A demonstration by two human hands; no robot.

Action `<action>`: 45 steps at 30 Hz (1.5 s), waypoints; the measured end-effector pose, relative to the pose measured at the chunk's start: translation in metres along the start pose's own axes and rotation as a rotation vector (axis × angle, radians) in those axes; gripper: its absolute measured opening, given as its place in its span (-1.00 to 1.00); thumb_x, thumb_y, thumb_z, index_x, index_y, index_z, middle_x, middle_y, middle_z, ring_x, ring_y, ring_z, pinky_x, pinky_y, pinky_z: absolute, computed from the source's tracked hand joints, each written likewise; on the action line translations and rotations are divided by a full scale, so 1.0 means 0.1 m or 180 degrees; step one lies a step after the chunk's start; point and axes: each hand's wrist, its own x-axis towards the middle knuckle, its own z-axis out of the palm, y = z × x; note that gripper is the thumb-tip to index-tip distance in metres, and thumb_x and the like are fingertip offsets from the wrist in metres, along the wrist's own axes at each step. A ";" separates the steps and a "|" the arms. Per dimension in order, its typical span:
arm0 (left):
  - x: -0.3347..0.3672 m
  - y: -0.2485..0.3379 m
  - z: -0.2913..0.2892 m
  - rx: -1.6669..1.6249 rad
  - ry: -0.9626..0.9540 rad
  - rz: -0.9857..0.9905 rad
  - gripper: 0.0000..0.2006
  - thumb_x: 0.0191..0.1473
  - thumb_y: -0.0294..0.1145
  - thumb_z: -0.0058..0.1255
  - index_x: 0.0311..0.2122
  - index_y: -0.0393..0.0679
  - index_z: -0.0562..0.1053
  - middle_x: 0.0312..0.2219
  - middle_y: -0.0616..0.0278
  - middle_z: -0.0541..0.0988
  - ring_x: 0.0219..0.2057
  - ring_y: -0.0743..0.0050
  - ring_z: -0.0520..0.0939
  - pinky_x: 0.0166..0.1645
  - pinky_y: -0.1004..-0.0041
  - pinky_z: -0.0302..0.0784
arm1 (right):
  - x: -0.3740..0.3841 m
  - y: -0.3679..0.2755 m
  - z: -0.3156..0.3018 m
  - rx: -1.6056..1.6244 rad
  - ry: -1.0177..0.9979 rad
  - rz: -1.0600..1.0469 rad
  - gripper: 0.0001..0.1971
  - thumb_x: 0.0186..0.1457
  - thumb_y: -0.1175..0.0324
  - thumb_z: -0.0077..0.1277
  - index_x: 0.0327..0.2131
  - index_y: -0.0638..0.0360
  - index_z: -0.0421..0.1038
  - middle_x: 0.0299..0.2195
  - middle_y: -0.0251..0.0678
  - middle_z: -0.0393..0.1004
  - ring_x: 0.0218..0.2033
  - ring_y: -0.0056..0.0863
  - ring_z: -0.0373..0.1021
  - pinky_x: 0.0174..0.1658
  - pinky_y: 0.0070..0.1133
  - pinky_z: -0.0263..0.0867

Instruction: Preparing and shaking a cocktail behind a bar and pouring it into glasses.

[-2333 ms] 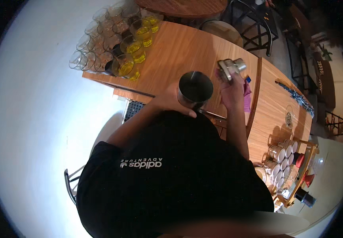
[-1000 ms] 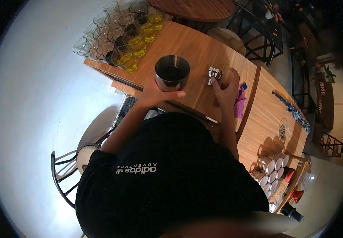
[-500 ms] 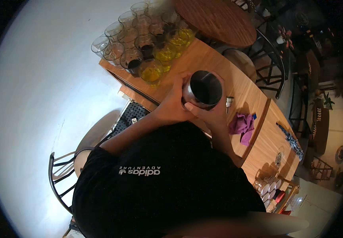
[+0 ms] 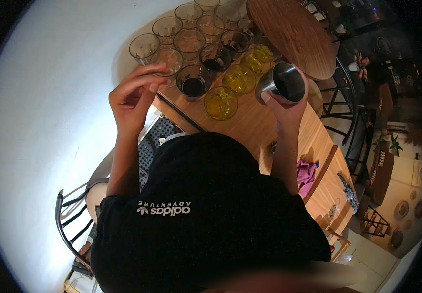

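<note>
My right hand [image 4: 288, 111] is wrapped round a metal shaker tin [image 4: 271, 84], its mouth tilted partly toward me and its inside dark. My left hand [image 4: 133, 94] reaches up beside the near clear glass [image 4: 173, 60] in the grouped tumblers. Its fingers stretch toward that glass, with the thumb apart from them; whether they touch it I cannot tell. To the right of it stand a glass with dark liquid [image 4: 193, 86] and a glass with yellow liquid [image 4: 220, 104]. The tin is just right of the yellow glasses.
Several more clear glasses [image 4: 166, 28] stand behind, along the white wall. A purple cloth [image 4: 306, 172] lies on the wooden counter [image 4: 240, 132]. Beyond it are a round wooden table [image 4: 296, 34], black chairs [image 4: 350, 102] and a blue-grey fluffy item [image 4: 348, 193].
Both hands were round the tin. The left has let go and moved up and left toward the glasses; the right has carried the tin up and to the right.
</note>
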 end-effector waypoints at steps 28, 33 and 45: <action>-0.66 -0.01 0.23 -0.0309 0.0765 -0.0775 -0.89 0.22 -0.39 -0.11 -0.23 -0.16 0.28 -0.16 0.03 0.44 -0.09 0.28 0.53 -0.06 0.28 0.60 | 0.73 0.02 0.41 -0.1151 -0.2013 -0.0256 -0.16 -0.09 0.37 0.41 0.24 0.06 0.15 0.03 -0.12 0.43 0.02 -0.27 0.51 0.04 -0.36 0.55; -0.74 -0.11 0.29 -0.0424 0.0812 -0.1015 -0.81 0.18 -0.23 -0.13 -0.28 -0.12 0.25 -0.19 0.03 0.45 -0.09 0.32 0.50 -0.05 0.27 0.58 | 0.74 -0.04 0.58 -0.1093 -0.2165 -0.0071 -0.18 -0.13 0.51 0.41 0.22 0.08 0.22 0.07 -0.20 0.41 0.08 -0.36 0.45 0.10 -0.45 0.46; -0.67 -0.25 0.16 -0.0408 0.0817 -0.1066 -0.71 0.14 -0.04 -0.17 -0.36 -0.04 0.18 -0.30 0.09 0.47 -0.18 0.28 0.53 -0.09 0.27 0.49 | 0.74 -0.01 0.75 -0.1466 -0.2366 -0.0123 -0.21 -0.12 0.43 0.37 0.23 -0.05 0.27 0.08 -0.15 0.41 0.08 -0.20 0.47 0.05 -0.33 0.56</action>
